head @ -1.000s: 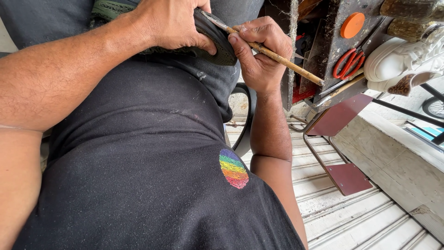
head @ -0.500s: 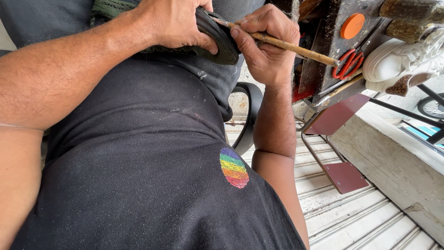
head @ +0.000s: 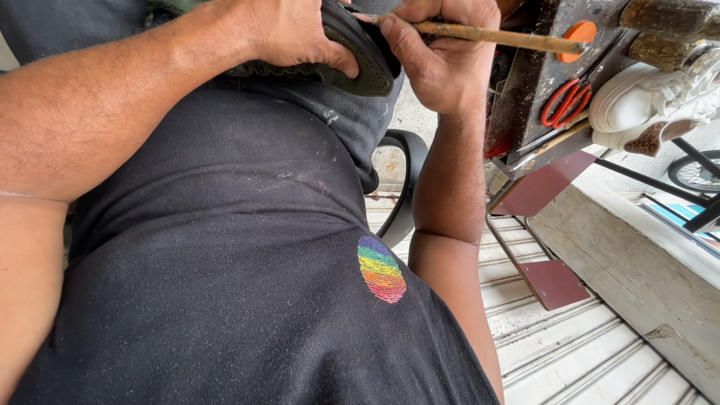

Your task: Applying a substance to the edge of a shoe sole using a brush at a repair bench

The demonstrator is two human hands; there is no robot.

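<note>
A black shirt (head: 225,300) with a small rainbow oval fills most of the view. At the top, a dark shoe (head: 352,56) is pressed against the lap, clasped by the left hand (head: 289,34). A thin wooden stick (head: 495,35) is pinched in the right hand (head: 442,56), its tip at the shoe. Red-handled scissors (head: 562,101) hang nearby.

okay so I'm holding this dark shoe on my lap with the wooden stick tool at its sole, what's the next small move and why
Probably keep the left hand clamped on the dark shoe and draw the wooden-handled tool in the right hand a little further along the sole edge: its tip sits right at the sole, and the thumb already braces the shoe.
</note>
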